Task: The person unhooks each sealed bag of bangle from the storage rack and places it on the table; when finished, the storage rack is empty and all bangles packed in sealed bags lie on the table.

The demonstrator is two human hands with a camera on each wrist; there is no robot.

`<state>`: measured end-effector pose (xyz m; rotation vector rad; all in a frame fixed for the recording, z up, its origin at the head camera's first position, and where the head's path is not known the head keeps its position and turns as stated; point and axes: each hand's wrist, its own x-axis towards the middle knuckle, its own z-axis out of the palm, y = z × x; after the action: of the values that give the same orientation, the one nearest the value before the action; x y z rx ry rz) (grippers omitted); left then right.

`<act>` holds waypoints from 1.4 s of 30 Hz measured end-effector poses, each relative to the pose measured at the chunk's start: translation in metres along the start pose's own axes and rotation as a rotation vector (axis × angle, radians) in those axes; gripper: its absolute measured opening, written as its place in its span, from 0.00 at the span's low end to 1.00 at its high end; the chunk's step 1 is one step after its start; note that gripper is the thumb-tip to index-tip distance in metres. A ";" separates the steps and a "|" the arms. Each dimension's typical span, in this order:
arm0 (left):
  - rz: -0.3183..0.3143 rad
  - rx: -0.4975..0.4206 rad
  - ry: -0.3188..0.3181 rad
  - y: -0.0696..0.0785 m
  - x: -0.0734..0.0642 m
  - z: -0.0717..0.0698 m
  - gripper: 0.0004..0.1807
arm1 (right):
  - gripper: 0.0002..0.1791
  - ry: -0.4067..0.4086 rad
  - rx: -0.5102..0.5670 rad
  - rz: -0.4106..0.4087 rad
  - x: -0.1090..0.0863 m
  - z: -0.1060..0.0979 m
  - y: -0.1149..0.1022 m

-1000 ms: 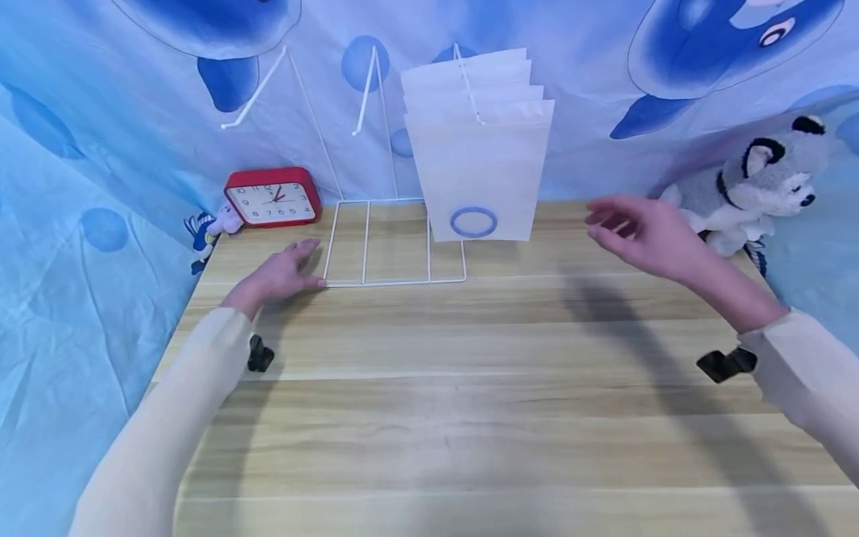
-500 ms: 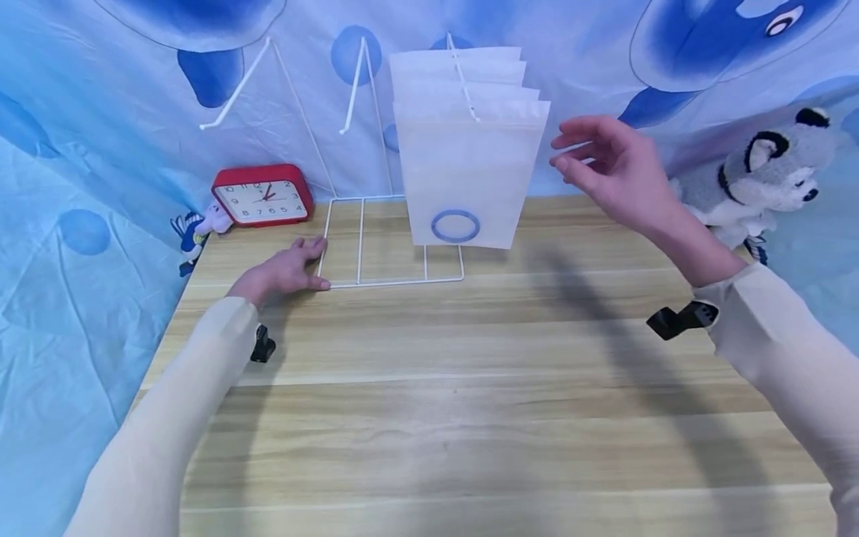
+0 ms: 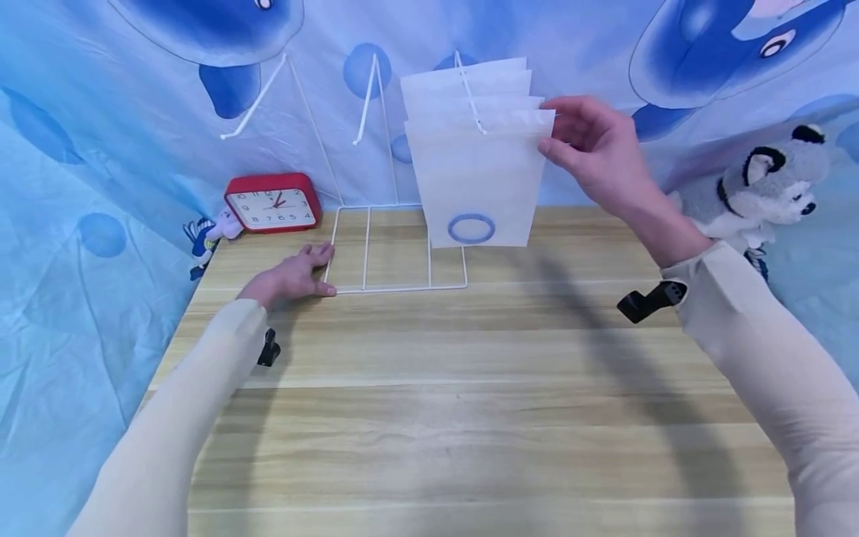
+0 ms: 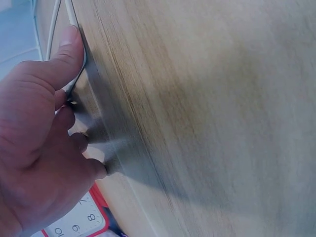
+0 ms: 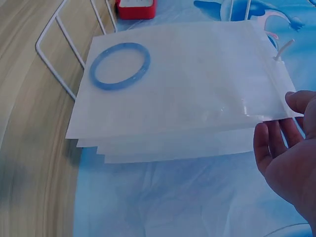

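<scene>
Several translucent white bags hang one behind another on the right hook of a white wire display rack (image 3: pixel 399 289). The front bag (image 3: pixel 479 175) has a pale blue ring (image 3: pixel 471 228) at its bottom; whether the ring is inside or printed cannot be told. My right hand (image 3: pixel 600 153) pinches the front bag's upper right corner; the right wrist view shows the thumb (image 5: pixel 298 101) above the edge and fingers (image 5: pixel 276 138) beneath it. At the rack's front left corner, my left hand (image 3: pixel 295 276) holds the base wire, thumb (image 4: pixel 69 54) lying over it.
Beside the rack's left end stands a red alarm clock (image 3: pixel 274 203), with a small plush toy (image 3: pixel 213 231) behind it. A grey and white plush dog (image 3: pixel 758 183) sits at the right. Two hooks (image 3: pixel 365 97) carry no bags. Blue patterned cloth (image 3: pixel 584 45) backs the wooden table (image 3: pixel 429 418).
My right hand has moved up and left from beside the bags and taken the front bag's corner. The left hand stays on the rack's corner. The head view shifted slightly.
</scene>
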<state>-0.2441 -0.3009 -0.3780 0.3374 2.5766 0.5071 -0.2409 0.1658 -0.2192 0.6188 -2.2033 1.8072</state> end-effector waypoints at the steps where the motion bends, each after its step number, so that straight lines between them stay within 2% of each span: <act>1: 0.004 0.001 -0.003 0.000 0.000 0.001 0.52 | 0.20 -0.006 0.005 0.018 0.001 0.001 0.001; 6: 0.007 0.001 -0.013 0.002 0.001 0.003 0.52 | 0.19 -0.051 -0.074 0.082 0.004 0.006 0.000; 8: 0.001 0.000 -0.013 0.002 0.001 0.005 0.52 | 0.19 -0.079 -0.070 0.105 0.006 0.009 -0.001; 13: -0.010 0.001 -0.012 0.001 0.003 0.008 0.52 | 0.19 -0.138 0.044 0.181 0.009 0.016 -0.004; 19: -0.022 -0.005 -0.014 0.000 0.004 0.012 0.53 | 0.18 -0.155 0.157 0.249 0.011 0.021 -0.003; 27: -0.022 0.009 -0.005 0.000 0.002 0.013 0.53 | 0.16 -0.160 0.192 0.271 0.010 0.020 -0.005; 32: -0.017 0.023 0.003 -0.002 0.001 0.012 0.53 | 0.15 -0.164 0.257 0.278 0.008 0.020 -0.008; 42: -0.020 0.016 0.009 -0.002 -0.001 0.007 0.52 | 0.14 -0.185 0.300 0.242 0.001 0.017 -0.021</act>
<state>-0.2398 -0.3015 -0.3841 0.3157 2.5919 0.4824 -0.2308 0.1462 -0.2039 0.6200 -2.2207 2.3191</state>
